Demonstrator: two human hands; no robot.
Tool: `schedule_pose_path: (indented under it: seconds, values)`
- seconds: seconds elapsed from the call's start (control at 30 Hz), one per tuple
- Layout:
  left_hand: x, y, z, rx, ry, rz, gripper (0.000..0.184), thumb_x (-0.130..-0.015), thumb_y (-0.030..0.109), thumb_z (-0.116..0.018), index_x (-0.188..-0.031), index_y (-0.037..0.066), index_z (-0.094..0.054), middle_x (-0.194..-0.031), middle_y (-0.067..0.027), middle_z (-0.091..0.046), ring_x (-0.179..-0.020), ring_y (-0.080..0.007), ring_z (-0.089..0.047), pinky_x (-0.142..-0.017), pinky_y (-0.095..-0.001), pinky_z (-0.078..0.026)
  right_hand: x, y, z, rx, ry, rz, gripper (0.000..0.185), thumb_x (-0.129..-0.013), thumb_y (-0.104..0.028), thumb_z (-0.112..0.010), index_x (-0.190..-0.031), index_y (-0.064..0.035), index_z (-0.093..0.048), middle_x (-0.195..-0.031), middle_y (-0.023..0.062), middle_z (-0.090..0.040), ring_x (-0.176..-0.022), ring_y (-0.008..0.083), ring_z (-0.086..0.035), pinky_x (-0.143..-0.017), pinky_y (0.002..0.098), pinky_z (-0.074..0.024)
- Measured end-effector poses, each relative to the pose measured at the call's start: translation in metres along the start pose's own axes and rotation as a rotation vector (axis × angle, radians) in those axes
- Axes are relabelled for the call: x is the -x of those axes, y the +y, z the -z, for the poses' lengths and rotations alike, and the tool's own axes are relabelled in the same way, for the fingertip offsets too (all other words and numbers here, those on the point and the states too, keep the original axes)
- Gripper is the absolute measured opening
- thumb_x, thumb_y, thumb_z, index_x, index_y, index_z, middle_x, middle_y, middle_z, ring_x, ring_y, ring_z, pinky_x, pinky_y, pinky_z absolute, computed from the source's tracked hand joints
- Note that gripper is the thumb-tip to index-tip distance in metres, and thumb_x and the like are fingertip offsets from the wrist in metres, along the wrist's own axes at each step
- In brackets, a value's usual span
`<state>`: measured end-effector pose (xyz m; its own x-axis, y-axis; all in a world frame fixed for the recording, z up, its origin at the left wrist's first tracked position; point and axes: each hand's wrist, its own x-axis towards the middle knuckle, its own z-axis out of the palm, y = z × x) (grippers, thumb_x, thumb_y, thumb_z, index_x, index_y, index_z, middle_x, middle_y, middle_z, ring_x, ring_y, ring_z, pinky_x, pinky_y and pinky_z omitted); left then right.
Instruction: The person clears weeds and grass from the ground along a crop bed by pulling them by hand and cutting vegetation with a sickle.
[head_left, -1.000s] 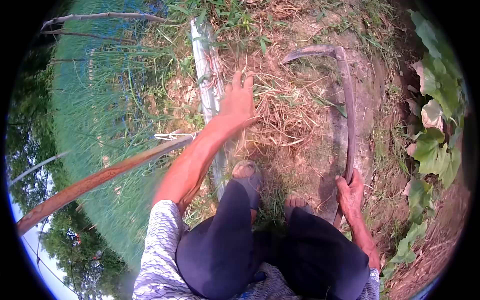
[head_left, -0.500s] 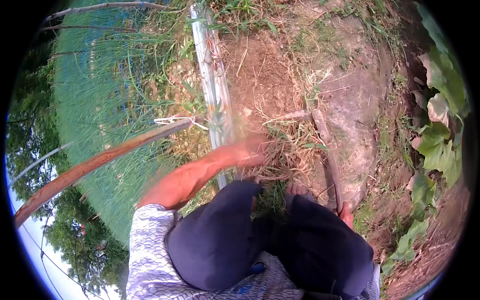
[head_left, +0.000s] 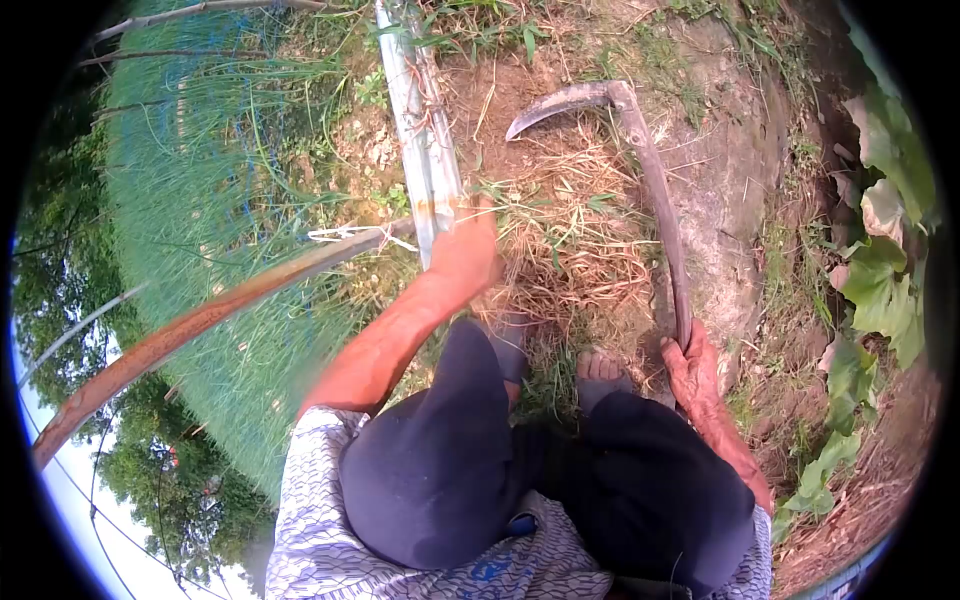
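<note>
My right hand (head_left: 693, 370) is wrapped round the lower end of the wooden handle of a sickle (head_left: 657, 195). Its curved blade points left over the soil, well ahead of my feet. On the other side, my left hand (head_left: 468, 245) is closed beside the silvery plastic sheeting (head_left: 410, 110). Green grass blades (head_left: 515, 208) come out by its fingers, which are partly hidden. Between the two hands lies a heap of dry cut grass (head_left: 590, 240) on brown earth.
A rusty pole (head_left: 210, 318) slants in from the left, with white string tied near its end. Dense thin green plants (head_left: 190, 210) grow beyond the sheeting. Broad-leaved plants (head_left: 885, 290) line the right side. My bare foot (head_left: 603, 368) rests just behind the heap.
My left hand has moved forward and left, from the dry heap to the sheeting. My right hand has pushed the sickle forward, and its blade now shows clearly.
</note>
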<state>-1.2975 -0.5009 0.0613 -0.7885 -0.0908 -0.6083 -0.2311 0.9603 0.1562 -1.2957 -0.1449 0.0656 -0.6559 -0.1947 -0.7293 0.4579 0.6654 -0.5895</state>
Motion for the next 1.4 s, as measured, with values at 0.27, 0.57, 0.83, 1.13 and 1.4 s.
schedule_pose_path:
  seconds: [0.27,0.57,0.83,1.13,1.4]
  values:
    - [-0.015,-0.015,-0.008,0.443,-0.494,-0.103,0.078,-0.076,0.027,-0.073,-0.139,-0.002,-0.037,-0.122,-0.0253,-0.055,-0.104,-0.0379,-0.059,-0.094,-0.0427,-0.047,0.053,0.084,0.021,0.146,-0.05,-0.136,0.021,-0.08,-0.012,-0.06,-0.093,-0.0025,-0.047,-0.067,0.017,-0.054,-0.06,0.0315,-0.056,-0.057,0.0405,-0.0451]
    - [-0.102,0.063,0.132,0.606,-0.419,-0.337,0.059,-0.082,0.039,-0.072,-0.119,-0.003,-0.052,-0.106,-0.0206,-0.062,-0.105,-0.0318,-0.059,-0.088,-0.0418,-0.05,0.039,-0.034,0.011,-0.484,0.378,-0.259,0.014,-0.075,-0.011,-0.06,-0.082,-0.0073,-0.049,-0.062,0.0012,-0.048,-0.046,0.0136,-0.045,-0.044,0.0303,-0.0388]
    - [-0.14,-0.021,0.098,0.149,0.141,-0.24,0.028,-0.079,0.01,-0.056,-0.104,-0.002,-0.056,-0.102,-0.0227,-0.061,-0.099,-0.0414,-0.061,-0.084,-0.0509,-0.049,0.053,-0.09,0.014,-0.029,0.569,-0.148,0.032,-0.071,-0.021,-0.07,-0.093,-0.0051,-0.054,-0.072,0.0072,-0.049,-0.064,0.02,-0.048,-0.061,0.0349,-0.0424]
    - [-0.232,-0.051,0.07,0.23,-0.399,-0.426,0.061,-0.076,0.013,-0.064,-0.132,0.0,-0.043,-0.128,-0.0268,-0.051,-0.108,-0.0386,-0.058,-0.092,-0.0423,-0.048,0.068,-0.233,0.086,0.037,0.568,-0.172,0.027,-0.071,-0.02,-0.067,-0.087,-0.0037,-0.053,-0.07,0.0081,-0.051,-0.065,0.0206,-0.05,-0.062,0.0352,-0.0418]
    - [-0.183,-0.028,0.205,0.373,-0.578,-0.351,0.08,-0.074,0.031,-0.078,-0.139,0.004,-0.04,-0.121,-0.0223,-0.059,-0.113,-0.0302,-0.056,-0.096,-0.0422,-0.044,-0.055,-0.236,0.118,0.046,0.43,0.024,0.02,-0.076,-0.015,-0.059,-0.089,-0.0026,-0.051,-0.074,0.0064,-0.049,-0.071,0.0192,-0.049,-0.067,0.0357,-0.0431]
